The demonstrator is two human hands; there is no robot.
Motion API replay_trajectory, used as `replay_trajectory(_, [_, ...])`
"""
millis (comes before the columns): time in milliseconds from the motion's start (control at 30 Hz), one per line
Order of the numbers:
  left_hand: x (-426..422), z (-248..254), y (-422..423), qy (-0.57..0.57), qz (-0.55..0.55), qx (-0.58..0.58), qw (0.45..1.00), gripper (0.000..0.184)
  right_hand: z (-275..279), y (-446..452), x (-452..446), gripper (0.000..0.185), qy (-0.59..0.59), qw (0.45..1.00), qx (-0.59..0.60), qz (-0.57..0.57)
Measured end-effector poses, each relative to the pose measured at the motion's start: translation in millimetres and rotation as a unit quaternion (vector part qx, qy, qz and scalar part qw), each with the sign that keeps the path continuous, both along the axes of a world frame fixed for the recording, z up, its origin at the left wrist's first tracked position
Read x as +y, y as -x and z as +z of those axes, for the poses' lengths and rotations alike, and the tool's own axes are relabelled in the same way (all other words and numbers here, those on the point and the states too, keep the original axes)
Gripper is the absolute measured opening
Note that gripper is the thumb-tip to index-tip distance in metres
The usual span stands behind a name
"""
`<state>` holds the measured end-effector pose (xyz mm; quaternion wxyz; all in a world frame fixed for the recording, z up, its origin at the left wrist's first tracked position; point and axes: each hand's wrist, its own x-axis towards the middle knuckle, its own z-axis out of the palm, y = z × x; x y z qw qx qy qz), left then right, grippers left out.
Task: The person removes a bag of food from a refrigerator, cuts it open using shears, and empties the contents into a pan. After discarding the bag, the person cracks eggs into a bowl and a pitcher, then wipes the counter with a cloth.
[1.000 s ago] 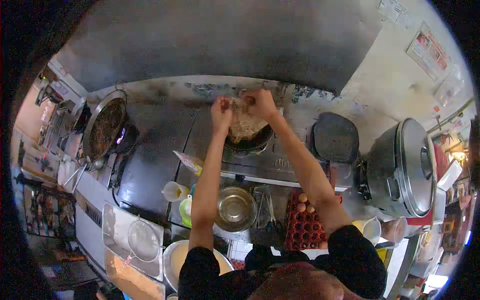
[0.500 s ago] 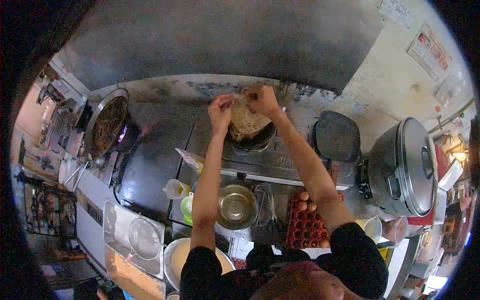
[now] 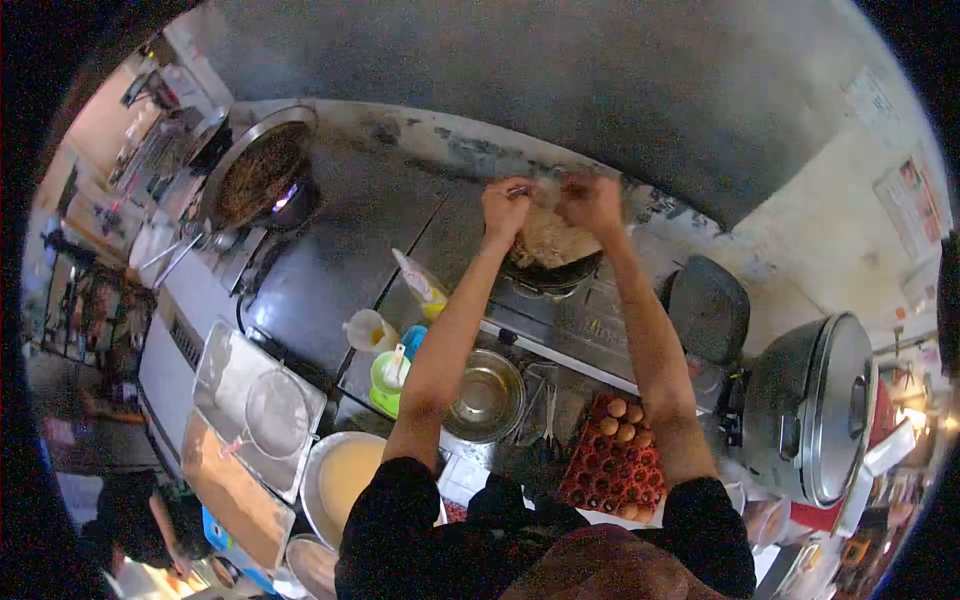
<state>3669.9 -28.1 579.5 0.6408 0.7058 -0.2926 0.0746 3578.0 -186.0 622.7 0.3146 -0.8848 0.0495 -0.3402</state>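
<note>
My left hand (image 3: 505, 208) is raised over the far-left edge of a dark pan (image 3: 548, 278), its fingers closed in a pinch. Facing it across a small gap, my right hand (image 3: 595, 208) is above the pan's far-right side with curled fingers, partly blurred. Something pale and thin shows faintly between the hands; I cannot make out what it is. Below them, a light-brown, lumpy food (image 3: 550, 240) fills much of the pan, which sits on a stove.
Nearer me are a steel bowl (image 3: 485, 398), a red egg tray (image 3: 610, 470) with several eggs, and a green container (image 3: 386, 385). A bowl of pale batter (image 3: 350, 480) stands left. A large lidded pot (image 3: 810, 410) stands right; a wok (image 3: 262, 170) sits over a flame far left.
The whole view has shifted and turned, so the pan and hands appear further right. Both hands stay over the pan, their fingers still drawn in.
</note>
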Motion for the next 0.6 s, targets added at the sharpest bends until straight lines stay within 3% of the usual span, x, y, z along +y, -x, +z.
replay_trajectory(33, [0, 6, 4, -0.007, -0.022, 0.022, 0.999, 0.020, 13, 8, 5, 0.020, -0.071, 0.997, 0.025, -0.006])
replay_trajectory(133, [-14, -22, -11, -0.038, 0.115, -0.069, 0.990, 0.019, -5, 4, 14, 0.015, 0.202, 0.970, -0.124, 0.050])
replay_trajectory(167, [-15, -22, -15, -0.046, 0.065, 0.074, 0.994, 0.017, -6, 3, 13, 0.015, 0.120, 0.988, -0.061, 0.073])
replay_trajectory(267, [-3, 0, 3, 0.025, -0.009, 0.115, 0.993, 0.011, -5, 4, -14, 0.016, -0.009, 0.998, -0.058, 0.039])
replay_trajectory(400, [-5, 12, 6, 0.010, 0.029, 0.064, 0.998, 0.008, 3, 4, 0, 0.016, 0.052, 0.999, -0.001, -0.003])
replay_trajectory(500, [-2, 10, 11, -0.049, -0.003, 0.019, 0.999, 0.015, 5, 0, -2, 0.016, -0.014, 1.000, 0.004, -0.015])
replay_trajectory(600, [1, 13, 12, -0.039, -0.042, 0.023, 0.998, 0.022, 5, -3, -4, 0.016, 0.085, 0.995, 0.049, 0.009])
